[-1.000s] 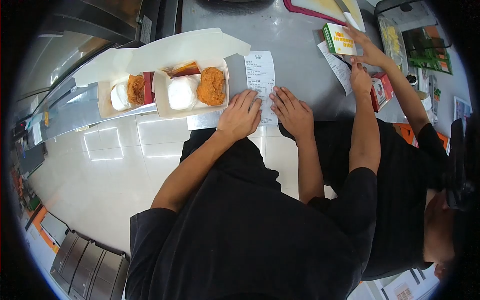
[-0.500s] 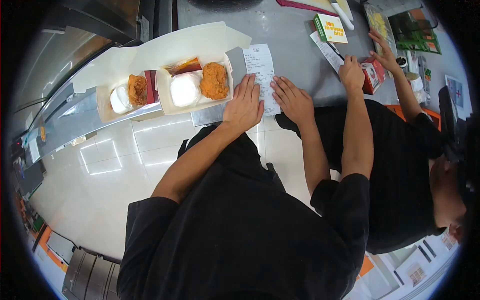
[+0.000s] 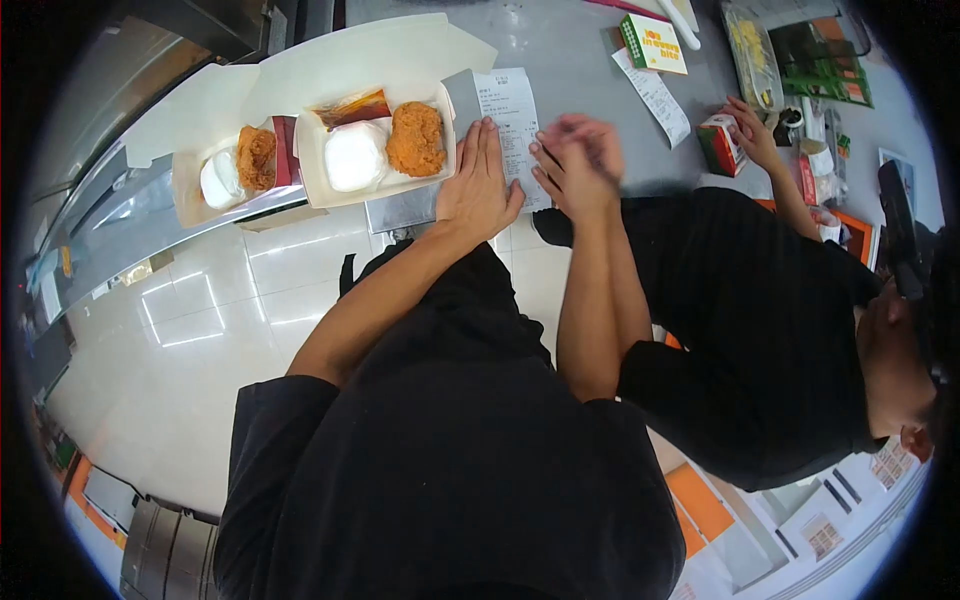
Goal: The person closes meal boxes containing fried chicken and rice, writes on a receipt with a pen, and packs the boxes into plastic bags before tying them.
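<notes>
My left hand lies flat on the left edge of a printed receipt, fingers apart. At the receipt's right side, my right hand is bent round a thin dark pen, only a bit of which shows. A blurred hand of the co-worker overlaps it, so their outlines are hard to separate. Left of my left hand stands an open box with fried chicken and a white wrapped item. A second open box beside it holds similar food.
A green and white carton sits near another receipt. On the right, the co-worker's other hand touches a red box. A white-handled knife and a clear tray lie farther back.
My right hand has moved left from beside the red box to the receipt between us, crossing the co-worker's arm. The co-worker's nearer hand has shifted. My left hand stays on the receipt.
</notes>
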{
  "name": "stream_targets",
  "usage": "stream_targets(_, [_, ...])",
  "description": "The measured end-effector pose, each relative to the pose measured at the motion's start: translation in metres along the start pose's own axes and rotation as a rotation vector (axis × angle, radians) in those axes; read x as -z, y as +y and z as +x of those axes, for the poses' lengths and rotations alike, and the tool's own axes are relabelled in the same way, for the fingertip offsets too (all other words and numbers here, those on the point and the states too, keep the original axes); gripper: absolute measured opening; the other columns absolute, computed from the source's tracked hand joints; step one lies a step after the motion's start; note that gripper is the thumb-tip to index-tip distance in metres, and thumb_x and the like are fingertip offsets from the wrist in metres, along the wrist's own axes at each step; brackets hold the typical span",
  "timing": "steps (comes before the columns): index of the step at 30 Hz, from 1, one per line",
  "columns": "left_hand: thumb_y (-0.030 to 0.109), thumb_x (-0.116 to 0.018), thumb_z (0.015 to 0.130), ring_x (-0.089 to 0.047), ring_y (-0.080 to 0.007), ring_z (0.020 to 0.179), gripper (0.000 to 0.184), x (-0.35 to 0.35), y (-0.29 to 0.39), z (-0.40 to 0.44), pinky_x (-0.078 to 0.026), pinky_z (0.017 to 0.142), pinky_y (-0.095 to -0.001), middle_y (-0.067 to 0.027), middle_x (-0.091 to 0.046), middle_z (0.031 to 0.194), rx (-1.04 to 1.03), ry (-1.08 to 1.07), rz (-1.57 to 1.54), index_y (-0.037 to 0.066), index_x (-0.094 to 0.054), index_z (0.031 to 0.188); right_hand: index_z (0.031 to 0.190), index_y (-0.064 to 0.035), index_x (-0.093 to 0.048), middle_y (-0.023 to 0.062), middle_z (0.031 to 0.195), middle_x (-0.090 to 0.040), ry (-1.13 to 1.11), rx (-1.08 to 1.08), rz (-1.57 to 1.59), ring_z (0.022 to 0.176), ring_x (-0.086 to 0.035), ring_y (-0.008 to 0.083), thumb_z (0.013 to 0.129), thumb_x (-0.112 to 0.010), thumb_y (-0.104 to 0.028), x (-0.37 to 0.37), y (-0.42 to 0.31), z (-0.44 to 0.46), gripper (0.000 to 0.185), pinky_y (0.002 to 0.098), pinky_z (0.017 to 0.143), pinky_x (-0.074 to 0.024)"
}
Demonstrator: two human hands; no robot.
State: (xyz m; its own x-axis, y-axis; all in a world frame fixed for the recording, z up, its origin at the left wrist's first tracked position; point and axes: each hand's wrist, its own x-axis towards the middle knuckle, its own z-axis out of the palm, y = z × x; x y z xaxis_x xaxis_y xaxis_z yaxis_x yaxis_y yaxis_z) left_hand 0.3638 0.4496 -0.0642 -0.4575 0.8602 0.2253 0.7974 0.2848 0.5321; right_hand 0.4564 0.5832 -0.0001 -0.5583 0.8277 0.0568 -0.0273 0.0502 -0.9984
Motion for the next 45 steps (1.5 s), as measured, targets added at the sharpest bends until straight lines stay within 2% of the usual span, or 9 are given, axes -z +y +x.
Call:
stream_targets(2, [0.03,-0.066,0.088,-0.032,-0.0464,0.148,0.094,0.0,0.003,0.0,-0.024,0.121,-0.0536,-0.0358,-0.031,0.158,0.041,-0.009,-0.058,-0.019,-0.017,0.151,0.105,-0.0005,-0.054,0.0135,0.108,-0.067,-0.092,-0.078,0.048,0.087,-0.071,0.0206,0.093,-0.057,0.012,-0.007,0.027,-0.019,0.017,0.0332,0.081,-0.0606])
stream_targets(5, [0.029,-0.069,0.083,-0.034,-0.0466,0.146,0.098,0.001,0.007,0.003,-0.028,0.12,-0.0509,-0.0351,-0.034,0.156,0.139,-0.018,-0.122,-0.019,-0.017,0.152,0.101,0.0014,-0.056,0.0137,0.108,-0.067,-0.104,0.095,0.066,0.09,-0.07,0.0183,0.091,-0.059,0.013,-0.009,0.054,-0.034,0.016,0.0317,0.084,-0.0598])
stream_targets(8, [0.027,-0.071,0.082,-0.036,-0.0467,0.144,0.102,0.001,0.009,0.004,-0.028,0.12,-0.0516,-0.0354,-0.036,0.155,0.069,0.042,-0.056,-0.019,-0.013,0.152,0.098,0.0031,-0.058,0.0131,0.107,-0.067,-0.052,-0.006,0.105,0.092,-0.069,0.0175,0.089,-0.061,0.014,0.0,0.064,-0.044,0.014,0.031,0.085,-0.0591])
stream_targets(10, [0.027,-0.071,0.081,-0.036,-0.0464,0.144,0.103,0.0,0.01,0.004,-0.028,0.119,-0.0519,-0.0353,-0.036,0.154,0.064,0.045,-0.044,-0.019,-0.012,0.152,0.095,0.004,-0.059,0.0135,0.107,-0.067,-0.063,0.146,0.045,0.092,-0.069,0.0176,0.087,-0.063,0.013,0.004,0.069,-0.036,0.013,0.0303,0.084,-0.0591])
stream_targets(14, [0.029,-0.071,0.081,-0.035,-0.0447,0.146,0.108,-0.001,0.011,0.004,-0.025,0.12,-0.0552,-0.0302,-0.032,0.16,0.082,0.027,-0.048,-0.016,-0.005,0.154,0.095,0.0043,-0.06,0.0143,0.107,-0.066,0.057,0.134,0.051,0.09,-0.068,0.017,0.084,-0.065,0.014,0.015,0.071,-0.018,0.015,0.0298,0.082,-0.0591])
stream_targets(27, [0.03,-0.072,0.078,-0.036,-0.0397,0.146,0.099,-0.004,0.011,0.006,-0.029,0.118,-0.0528,-0.0265,-0.039,0.155,0.111,0.024,-0.004,-0.01,-0.022,0.153,0.084,0.0015,-0.064,0.0069,0.085,-0.062,-0.163,0.139,-0.153,0.077,-0.069,0.0138,0.078,-0.078,0.005,0.016,0.074,0.017,0.016,0.0268,0.07,-0.0585])
stream_targets(32, [0.031,-0.07,0.077,-0.036,-0.0392,0.146,0.094,-0.001,0.013,0.009,-0.029,0.119,-0.0498,-0.0269,-0.04,0.155,0.136,0.001,0.021,-0.012,-0.029,0.15,0.082,0.0021,-0.064,0.0044,0.085,-0.062,-0.246,0.172,-0.208,0.072,-0.065,0.0085,0.079,-0.078,0.007,0.022,0.08,0.021,0.015,0.0236,0.065,-0.0523])
stream_targets(38, [0.033,-0.071,0.077,-0.034,-0.0394,0.147,0.097,-0.004,0.012,0.009,-0.029,0.117,-0.0526,-0.0232,-0.038,0.156,0.133,-0.005,0.036,-0.009,-0.027,0.152,0.081,-0.0012,-0.064,0.0048,0.077,-0.06,-0.227,0.184,-0.26,0.064,-0.063,0.0101,0.074,-0.077,0.002,0.025,0.082,0.025,0.015,0.0252,0.06,-0.0521])
stream_targets(45, [0.033,-0.071,0.077,-0.033,-0.039,0.147,0.098,-0.004,0.012,0.009,-0.029,0.117,-0.0524,-0.0238,-0.038,0.156,0.133,-0.012,0.033,-0.009,-0.026,0.152,0.079,-0.0008,-0.063,0.0053,0.079,-0.06,-0.213,0.113,-0.214,0.064,-0.062,0.0088,0.075,-0.076,0.003,0.028,0.082,0.021,0.015,0.024,0.058,-0.0508])
